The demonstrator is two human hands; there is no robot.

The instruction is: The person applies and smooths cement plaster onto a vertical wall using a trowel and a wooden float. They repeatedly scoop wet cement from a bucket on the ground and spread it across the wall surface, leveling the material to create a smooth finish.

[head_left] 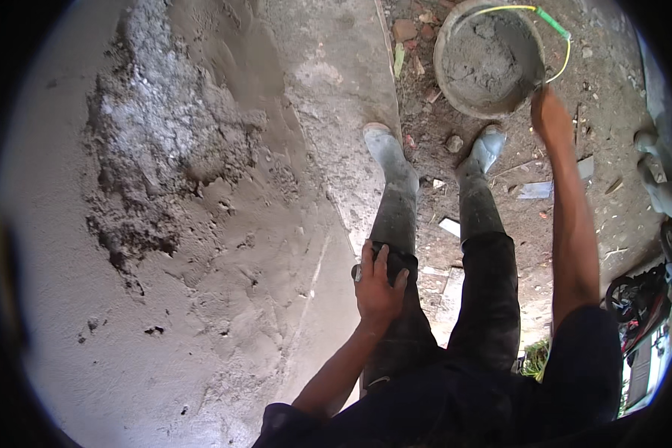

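Observation:
My left hand [379,293] rests on my left knee, over dark trousers, its fingers stretched and apart. With my right arm reaching forward, my right hand [551,118] is closed at the right near rim of a round bucket [445,84]. It appears to grip that rim, though the fingertips are hidden. Grey wet mortar [487,60] lies inside the bucket. A thin yellow handle [567,54] with a green sleeve [551,22] loops out over the bucket's right side.
A broad grey mortar surface [276,299] fills the left, with a rough whitish patch [153,97]. My grey rubber boots [396,198] stand behind the bucket. Stones, brick bits [405,30] and scraps [534,190] litter the dirt floor. Another person's boots [653,179] show at the right edge.

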